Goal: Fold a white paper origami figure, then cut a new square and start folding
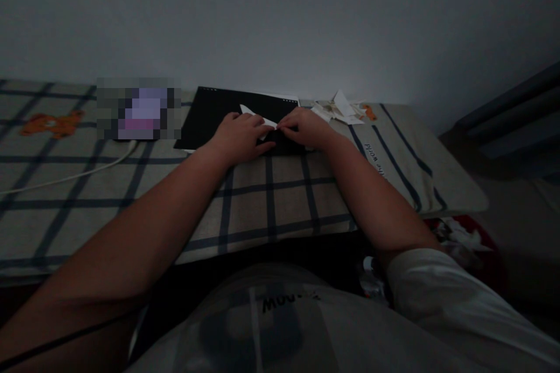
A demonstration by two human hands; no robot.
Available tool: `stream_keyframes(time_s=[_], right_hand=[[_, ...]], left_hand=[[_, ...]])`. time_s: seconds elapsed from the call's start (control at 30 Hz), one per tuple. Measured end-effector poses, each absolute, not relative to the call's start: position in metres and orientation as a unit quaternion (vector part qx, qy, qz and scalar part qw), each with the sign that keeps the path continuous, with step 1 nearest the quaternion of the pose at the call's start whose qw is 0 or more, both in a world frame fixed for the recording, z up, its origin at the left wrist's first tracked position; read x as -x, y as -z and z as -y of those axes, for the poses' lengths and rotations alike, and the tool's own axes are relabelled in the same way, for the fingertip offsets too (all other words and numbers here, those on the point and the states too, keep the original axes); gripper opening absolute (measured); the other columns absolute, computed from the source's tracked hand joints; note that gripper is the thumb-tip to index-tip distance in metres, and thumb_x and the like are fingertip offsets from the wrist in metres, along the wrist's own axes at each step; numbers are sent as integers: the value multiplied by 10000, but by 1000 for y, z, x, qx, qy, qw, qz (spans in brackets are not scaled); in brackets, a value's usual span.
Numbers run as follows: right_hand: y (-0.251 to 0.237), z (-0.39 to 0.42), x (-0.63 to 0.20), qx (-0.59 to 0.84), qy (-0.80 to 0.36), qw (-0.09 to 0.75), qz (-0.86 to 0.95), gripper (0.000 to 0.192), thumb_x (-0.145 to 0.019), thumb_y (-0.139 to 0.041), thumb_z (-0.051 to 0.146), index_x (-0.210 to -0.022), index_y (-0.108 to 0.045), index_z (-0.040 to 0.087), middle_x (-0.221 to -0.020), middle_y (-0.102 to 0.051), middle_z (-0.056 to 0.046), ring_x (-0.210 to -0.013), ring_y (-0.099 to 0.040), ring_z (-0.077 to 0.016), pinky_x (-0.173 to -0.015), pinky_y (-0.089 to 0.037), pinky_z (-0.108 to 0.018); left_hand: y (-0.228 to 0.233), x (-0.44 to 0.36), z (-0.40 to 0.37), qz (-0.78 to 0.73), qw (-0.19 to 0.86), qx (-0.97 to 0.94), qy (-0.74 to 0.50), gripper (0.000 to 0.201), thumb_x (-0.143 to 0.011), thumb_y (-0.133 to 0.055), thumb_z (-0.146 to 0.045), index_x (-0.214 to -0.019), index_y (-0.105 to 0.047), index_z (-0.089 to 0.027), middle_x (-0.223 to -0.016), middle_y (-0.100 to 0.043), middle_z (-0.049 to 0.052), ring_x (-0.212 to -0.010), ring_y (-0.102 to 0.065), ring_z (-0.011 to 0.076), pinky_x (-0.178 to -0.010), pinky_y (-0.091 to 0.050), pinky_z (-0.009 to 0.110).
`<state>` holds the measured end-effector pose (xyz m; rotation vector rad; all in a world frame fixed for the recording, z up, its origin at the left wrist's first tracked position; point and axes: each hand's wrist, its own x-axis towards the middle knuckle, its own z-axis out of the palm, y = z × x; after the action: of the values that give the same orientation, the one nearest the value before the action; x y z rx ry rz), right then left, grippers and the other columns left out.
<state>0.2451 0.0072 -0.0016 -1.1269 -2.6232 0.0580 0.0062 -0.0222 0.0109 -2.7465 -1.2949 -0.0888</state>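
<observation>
A white piece of folded paper (pixel 251 111) lies on a black, flat notebook-like sheet (pixel 201 113) with small holes along its far edge. My left hand (pixel 240 135) rests over the paper with its fingers spread, pressing on it and covering much of it. At the paper's right tip, my right hand (pixel 303 127) has thumb and forefinger pinched together on the narrow white point. The paper's lower part is hidden under my left fingers.
Several loose white paper pieces (pixel 343 108) are piled to the right of the black sheet. On the left lies a blurred-out phone (pixel 142 113) with a white cable (pixel 87 173). A checked cloth (pixel 249 210) covers the table against a wall. Below right stands a red bin (pixel 494 262) holding paper scraps.
</observation>
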Motion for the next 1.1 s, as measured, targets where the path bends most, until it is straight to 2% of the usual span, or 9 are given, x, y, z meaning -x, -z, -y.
stream_keyframes(time_s=[0.27, 0.53, 0.87, 1.1], right_hand=[[-4, -2, -242, 454, 18, 90, 886, 333, -1000, -538, 216, -1076, -856, 153, -1179, -813, -137, -1107, -662, -286, -1022, -460, -448], [-7, 7, -233, 455, 55, 77, 885, 359, -1039, -531, 270, -1155, -858, 178, -1203, -779, -152, -1139, -606, -312, -974, -437, -464], [-7, 4, -238, 512, 63, 85, 853, 333, -994, -538, 248, -1005, -861, 165, -1155, -788, -166, -1116, -614, -336, -957, -450, -484], [-4, 2, -237, 441, 5, 112, 891, 261, -955, -581, 235, -933, -838, 194, -1054, -791, -120, -1045, -637, -292, -980, -482, -463]], left_hand=[[-12, -6, 23, 428, 37, 903, 31, 564, -1099, -447, -564, -1577, -605, -310, -1585, -631, 91, -1487, -525, 342, -1241, -337, 544], [-11, -7, 24, 432, 43, 901, 22, 568, -1095, -453, -579, -1589, -590, -335, -1587, -627, 90, -1490, -522, 338, -1255, -320, 558], [-12, -5, 23, 429, 24, 902, 26, 586, -1083, -462, -604, -1568, -621, -315, -1595, -623, 102, -1513, -508, 353, -1295, -270, 602], [-3, 0, 16, 406, 12, 910, 75, 510, -1090, -475, -542, -1513, -655, -320, -1642, -601, 61, -1583, -461, 305, -1367, -148, 598]])
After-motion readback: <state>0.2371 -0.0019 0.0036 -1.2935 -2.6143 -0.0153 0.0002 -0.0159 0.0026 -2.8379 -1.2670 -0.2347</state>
